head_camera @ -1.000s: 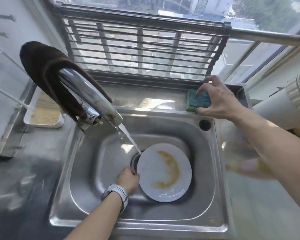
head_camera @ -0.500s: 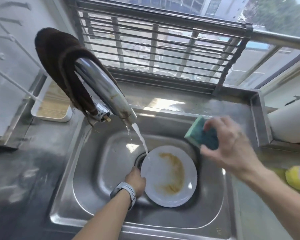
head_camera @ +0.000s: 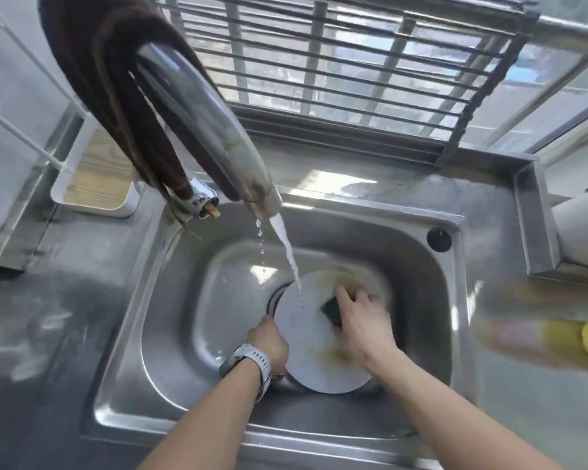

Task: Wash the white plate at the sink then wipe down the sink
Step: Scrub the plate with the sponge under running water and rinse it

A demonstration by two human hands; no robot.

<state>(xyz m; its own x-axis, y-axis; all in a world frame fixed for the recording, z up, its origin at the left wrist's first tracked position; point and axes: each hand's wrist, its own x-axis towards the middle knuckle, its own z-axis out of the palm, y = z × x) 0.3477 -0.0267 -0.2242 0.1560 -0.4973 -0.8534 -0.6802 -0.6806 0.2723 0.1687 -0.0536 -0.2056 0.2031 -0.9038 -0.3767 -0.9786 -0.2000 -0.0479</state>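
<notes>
In the head view, one white plate (head_camera: 314, 347) lay in the sink (head_camera: 431, 300) near its drain, probably so the tap (head_camera: 211, 130) water struck it. The left hand (head_camera: 269, 344) pinched its left rim to steady it; the right hand (head_camera: 364, 320) pressed one sponge (head_camera: 331, 310) onto the stain.

Round white plate w/ brown stains (head_camera: 308, 344) in steel sink (head_camera: 170, 300); L hand (head_camera: 269, 344) gripping rim, R hand (head_camera: 364, 325) pressing dark green sponge (head_camera: 331, 310) on it, tap water (head_camera: 287, 252) hitting plate.

Head view, steeply down, close over sink (head_camera: 421, 300)
</notes>
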